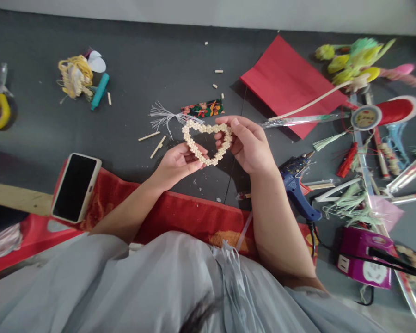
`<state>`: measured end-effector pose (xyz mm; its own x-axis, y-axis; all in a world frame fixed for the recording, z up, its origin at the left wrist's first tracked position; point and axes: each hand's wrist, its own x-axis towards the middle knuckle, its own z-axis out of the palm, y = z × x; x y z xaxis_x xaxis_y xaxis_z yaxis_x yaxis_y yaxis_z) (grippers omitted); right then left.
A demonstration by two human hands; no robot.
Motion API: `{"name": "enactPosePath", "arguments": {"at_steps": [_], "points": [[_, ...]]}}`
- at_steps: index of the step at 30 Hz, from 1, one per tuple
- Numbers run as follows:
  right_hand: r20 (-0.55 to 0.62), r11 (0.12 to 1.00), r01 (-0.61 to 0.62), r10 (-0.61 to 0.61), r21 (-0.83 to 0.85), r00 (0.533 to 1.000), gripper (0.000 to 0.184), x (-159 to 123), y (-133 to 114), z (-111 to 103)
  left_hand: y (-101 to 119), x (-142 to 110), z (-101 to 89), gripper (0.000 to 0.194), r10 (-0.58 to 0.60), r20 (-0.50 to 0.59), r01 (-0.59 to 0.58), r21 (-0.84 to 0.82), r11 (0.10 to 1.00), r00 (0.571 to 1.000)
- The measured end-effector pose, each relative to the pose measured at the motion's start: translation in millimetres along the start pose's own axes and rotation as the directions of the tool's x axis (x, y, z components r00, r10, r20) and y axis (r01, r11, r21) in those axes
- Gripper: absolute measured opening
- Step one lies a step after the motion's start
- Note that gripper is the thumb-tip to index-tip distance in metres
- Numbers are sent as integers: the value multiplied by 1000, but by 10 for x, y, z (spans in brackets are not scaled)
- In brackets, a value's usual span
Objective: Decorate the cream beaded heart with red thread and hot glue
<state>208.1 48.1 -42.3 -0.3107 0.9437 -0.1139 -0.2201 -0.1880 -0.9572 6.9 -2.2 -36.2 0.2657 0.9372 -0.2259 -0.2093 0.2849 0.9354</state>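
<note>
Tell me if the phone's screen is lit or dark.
Dark: the phone shows only plain black, no icons. Whether it's powered off, I cannot tell.

Person's left forearm [126, 210] and right forearm [279, 217] angle inward, left hand [177, 164] and right hand [250, 145] close together, both pinching; right one partly hidden, probably half curled.

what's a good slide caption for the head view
Left hand and right hand holding a cream beaded heart over a dark, cluttered tabletop.
</note>
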Motion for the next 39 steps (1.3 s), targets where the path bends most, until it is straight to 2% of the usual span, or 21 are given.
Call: {"name": "enactPosePath", "arguments": {"at_steps": [12,22,27,32,39], "points": [[0,1000,-13,13,-22,1000,51,0,-17,5,23,-5,8,42,-29,0,29,-10,1000,1000],[44,994,-107,108,-10,993,64,-34,-90,72,21,-21,-19,39,-66,59,65,13,998,996],[62,994,-112,113,-17,992,67,-34,-90,85,10,-26,-22,39,-93,84,90,40,995,992],[49,995,-97,98,-30,994,67,-51,-94,96,25,-23,-5,39,-91,113,89,25,996,989],[61,996,-83,86,-38,994,56,-53,-94,94,15,-30,-11,41,-95,111,94,9,995,989]]}}
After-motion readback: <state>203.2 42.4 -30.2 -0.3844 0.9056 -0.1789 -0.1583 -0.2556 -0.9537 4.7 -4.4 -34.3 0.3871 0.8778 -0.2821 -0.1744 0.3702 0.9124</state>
